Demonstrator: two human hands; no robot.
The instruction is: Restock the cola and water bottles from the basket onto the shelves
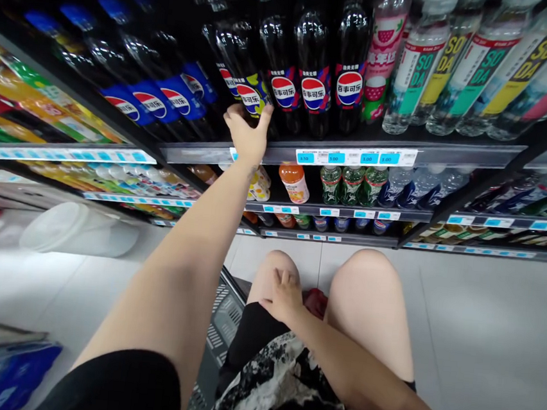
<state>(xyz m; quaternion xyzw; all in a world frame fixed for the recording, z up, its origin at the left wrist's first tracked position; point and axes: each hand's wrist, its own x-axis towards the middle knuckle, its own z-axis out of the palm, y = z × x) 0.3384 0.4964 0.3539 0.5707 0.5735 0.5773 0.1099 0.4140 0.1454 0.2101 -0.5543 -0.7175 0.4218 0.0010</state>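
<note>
Left hand [247, 137] is raised to the shelf edge [452, 154], fingers spread and not closed, tips against the lower label of a cola bottle [248, 94]. The bottle stands upright at the front of its row, packed tight against dark bottles on both sides. The price strip [355, 156] runs along the edge, just right of the wrist. Right hand [285, 294] lies loose on the left knee [272, 263], holding nothing. Hands well apart. Basket [224, 319] sits low beside that knee. Floor [484, 328] to the right lies open.
</note>
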